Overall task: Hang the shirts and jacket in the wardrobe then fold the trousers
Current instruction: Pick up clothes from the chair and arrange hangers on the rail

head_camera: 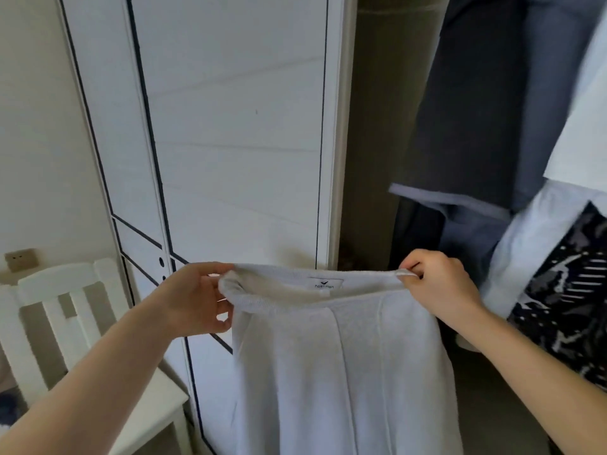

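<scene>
Both hands hold up a pair of pale grey, soft knit trousers (341,356) by the ribbed waistband, stretched level in front of the white wardrobe door with thin dark line trim (236,126). The left hand (193,298) grips the waistband's left end, thumb on top and fingers curled underneath. The right hand (438,284) pinches the right end in a closed fist. A small white label shows inside the waistband, and the legs hang straight down out of view. To the right, in the open wardrobe, hang a dark grey garment (466,110), a white one (581,126) and a black-and-white patterned one (568,300). A white slatted wooden chair (65,300) stands at the lower left.
</scene>
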The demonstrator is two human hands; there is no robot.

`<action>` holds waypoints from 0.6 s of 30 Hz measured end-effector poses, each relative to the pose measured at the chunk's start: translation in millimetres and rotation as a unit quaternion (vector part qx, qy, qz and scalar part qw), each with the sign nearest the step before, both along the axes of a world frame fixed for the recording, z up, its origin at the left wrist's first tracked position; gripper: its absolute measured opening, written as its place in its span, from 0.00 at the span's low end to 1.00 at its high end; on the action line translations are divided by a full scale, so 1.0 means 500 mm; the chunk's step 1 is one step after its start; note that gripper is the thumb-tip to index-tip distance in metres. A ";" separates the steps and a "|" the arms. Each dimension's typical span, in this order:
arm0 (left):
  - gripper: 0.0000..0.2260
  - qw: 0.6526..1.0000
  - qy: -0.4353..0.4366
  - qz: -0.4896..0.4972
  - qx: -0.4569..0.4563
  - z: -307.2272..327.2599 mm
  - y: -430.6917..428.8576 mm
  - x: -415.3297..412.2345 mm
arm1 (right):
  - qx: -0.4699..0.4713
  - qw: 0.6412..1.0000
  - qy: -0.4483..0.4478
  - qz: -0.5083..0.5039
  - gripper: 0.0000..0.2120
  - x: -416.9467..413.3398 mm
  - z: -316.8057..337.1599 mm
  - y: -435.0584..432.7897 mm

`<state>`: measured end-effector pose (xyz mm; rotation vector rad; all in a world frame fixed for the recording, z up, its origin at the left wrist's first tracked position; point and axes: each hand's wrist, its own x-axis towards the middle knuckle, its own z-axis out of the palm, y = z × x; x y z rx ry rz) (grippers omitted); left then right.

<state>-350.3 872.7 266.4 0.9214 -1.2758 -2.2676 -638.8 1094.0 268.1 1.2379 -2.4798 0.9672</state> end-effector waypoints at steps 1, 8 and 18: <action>0.05 1.000 -0.006 0.003 -0.020 0.008 0.012 -0.012 | 0.010 1.000 -0.001 -0.006 0.06 -0.008 -0.002 0.014; 0.11 0.961 -0.019 0.009 -0.274 0.057 0.102 -0.103 | 0.050 0.998 0.005 0.047 0.13 -0.038 0.019 0.096; 0.11 0.937 0.020 0.128 -0.325 0.175 0.178 -0.223 | 0.055 0.993 -0.034 0.095 0.13 -0.050 0.093 0.140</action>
